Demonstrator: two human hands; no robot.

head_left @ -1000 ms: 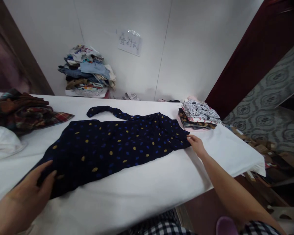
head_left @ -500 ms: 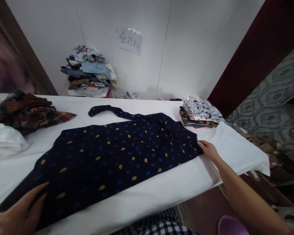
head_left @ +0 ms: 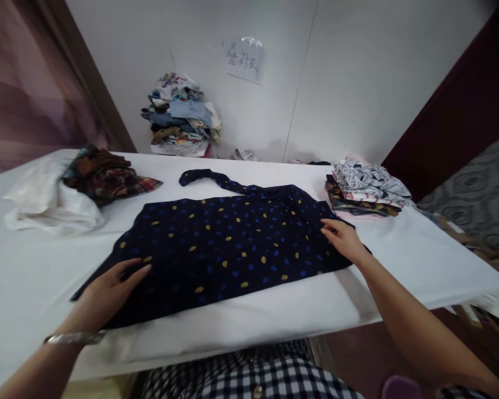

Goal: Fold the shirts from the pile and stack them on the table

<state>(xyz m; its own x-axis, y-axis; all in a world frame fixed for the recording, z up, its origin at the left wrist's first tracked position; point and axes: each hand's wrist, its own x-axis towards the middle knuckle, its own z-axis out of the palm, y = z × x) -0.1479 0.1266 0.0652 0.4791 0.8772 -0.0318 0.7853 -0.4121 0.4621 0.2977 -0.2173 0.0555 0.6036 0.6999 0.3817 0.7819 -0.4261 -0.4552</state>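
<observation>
A dark navy shirt (head_left: 233, 244) with blue and yellow leaf-like spots lies spread across the white table. One of its sleeves (head_left: 216, 178) stretches away along the far side, bent at its end. Over the shirt's near left part is my left hand (head_left: 112, 291), thumb and fingers apart, with nothing held. My right hand (head_left: 344, 239) hovers over or rests on the right end of the shirt, its fingers slightly parted and no cloth gripped; whether it touches the fabric is hard to tell.
White cloth (head_left: 52, 202) and a crumpled plaid garment (head_left: 116, 180) lie at the left. Folded clothes (head_left: 368, 188) are stacked at the right rear. A tall clothes pile (head_left: 183, 119) stands by the wall, near a paper sign (head_left: 245, 60). The white table (head_left: 274, 310) has its front edge close to me.
My right hand has let go of the shirt's right edge and moved inward over it. The left hand has come further into view over the cloth. The view has shifted left.
</observation>
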